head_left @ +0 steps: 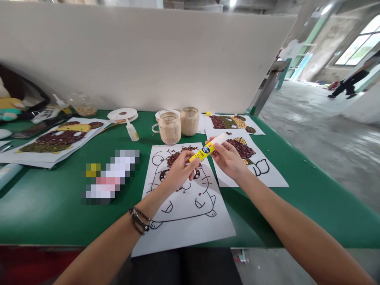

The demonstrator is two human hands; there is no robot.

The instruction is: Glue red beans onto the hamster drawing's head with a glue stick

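A yellow glue stick [206, 151] with a whitish upper end is held between both hands above the drawing. My left hand [181, 168] grips its lower yellow end, and my right hand [227, 158] closes its fingers on the upper end. Below lies a sheet with a black-outlined animal drawing [181, 211], partly hidden by my left hand and forearm. Dark red beans [175, 157] cover part of the drawing's head, with a few loose ones lower down. To the right, beneath my right hand, is another sheet with a partly bean-covered picture [243, 150].
Two jars [170, 128] stand behind the drawing. A white glue bottle [132, 131] and a ribbon spool [122, 114] are to their left. Finished bean pictures lie at left [56, 138] and back right [230, 122]. A white panel [142, 59] borders the green table [59, 213]. A person walks far right.
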